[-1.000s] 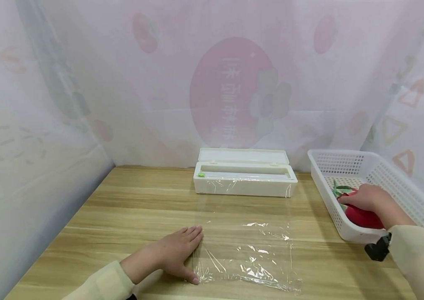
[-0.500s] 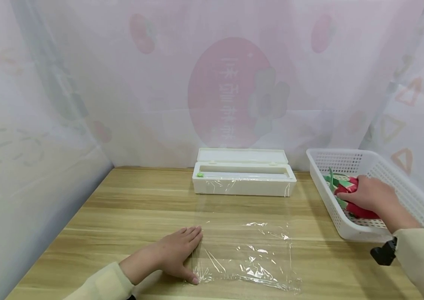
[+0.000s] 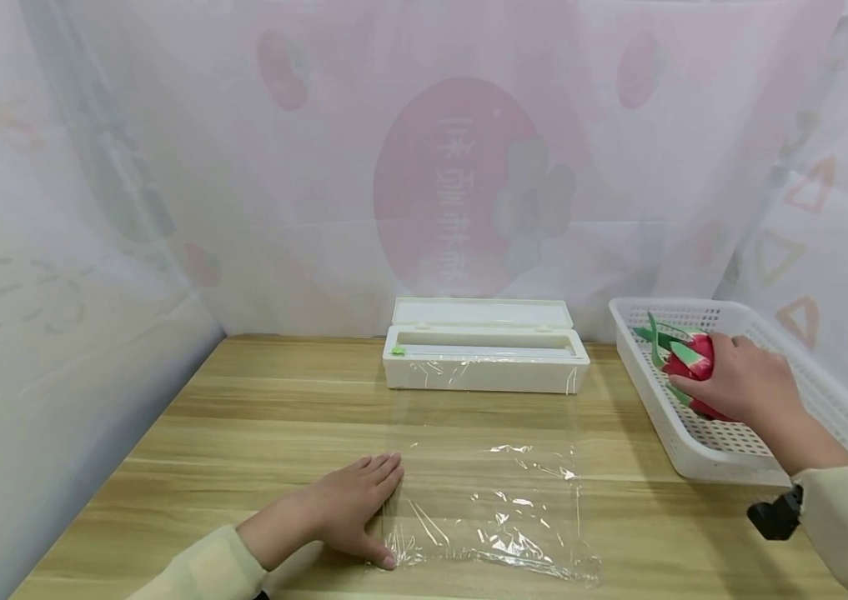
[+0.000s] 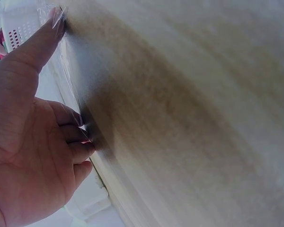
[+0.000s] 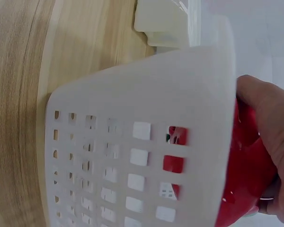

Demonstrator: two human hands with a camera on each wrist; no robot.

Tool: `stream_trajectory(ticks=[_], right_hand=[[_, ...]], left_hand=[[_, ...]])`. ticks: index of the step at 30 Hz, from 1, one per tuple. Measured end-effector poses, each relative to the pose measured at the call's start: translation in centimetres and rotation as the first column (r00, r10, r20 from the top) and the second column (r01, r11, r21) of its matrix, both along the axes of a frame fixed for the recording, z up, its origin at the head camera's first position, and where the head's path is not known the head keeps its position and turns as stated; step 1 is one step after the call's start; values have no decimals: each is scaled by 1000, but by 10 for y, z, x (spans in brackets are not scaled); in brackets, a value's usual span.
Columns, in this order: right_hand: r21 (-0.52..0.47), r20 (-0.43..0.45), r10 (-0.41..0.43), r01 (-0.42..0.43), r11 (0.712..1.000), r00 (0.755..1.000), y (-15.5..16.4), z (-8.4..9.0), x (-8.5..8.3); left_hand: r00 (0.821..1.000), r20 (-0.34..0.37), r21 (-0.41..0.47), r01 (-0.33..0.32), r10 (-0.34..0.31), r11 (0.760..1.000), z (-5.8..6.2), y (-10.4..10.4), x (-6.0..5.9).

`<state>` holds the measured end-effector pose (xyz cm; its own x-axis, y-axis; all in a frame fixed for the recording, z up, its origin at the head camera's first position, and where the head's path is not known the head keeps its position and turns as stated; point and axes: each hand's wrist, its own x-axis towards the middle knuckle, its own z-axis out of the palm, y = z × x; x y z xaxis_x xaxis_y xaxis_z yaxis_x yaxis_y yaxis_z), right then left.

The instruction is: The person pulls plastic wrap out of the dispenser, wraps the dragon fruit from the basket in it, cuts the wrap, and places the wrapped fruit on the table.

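Sheet of cling film (image 3: pixel 491 508) is already lying flat on the bench (image 3: pixel 258 417), my left hand (image 3: pixel 352 508) pressing its edge open-palmed, while my right hand (image 3: pixel 742 383) is gripping the red dragon fruit (image 3: pixel 689 362) inside the white basket (image 3: pixel 739 454), placing and wrapping remaining.

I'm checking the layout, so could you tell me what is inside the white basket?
The white basket holds a red dragon fruit, gripped by the right hand. Its underside is hidden.
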<state>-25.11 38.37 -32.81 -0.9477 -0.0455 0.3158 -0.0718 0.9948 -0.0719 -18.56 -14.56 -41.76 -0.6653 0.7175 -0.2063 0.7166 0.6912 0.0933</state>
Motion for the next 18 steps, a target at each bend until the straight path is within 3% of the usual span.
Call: stream_trajectory(ticks=[10, 18], right_hand=[[53, -128, 59, -52, 997, 990, -12, 9, 6], [87, -259, 120, -101, 991, 958, -20, 17, 10]], left_hand=[[1000, 10, 14, 4, -4, 1000, 2, 1, 0], [1000, 10, 6, 3, -4, 1000, 3, 1, 1]])
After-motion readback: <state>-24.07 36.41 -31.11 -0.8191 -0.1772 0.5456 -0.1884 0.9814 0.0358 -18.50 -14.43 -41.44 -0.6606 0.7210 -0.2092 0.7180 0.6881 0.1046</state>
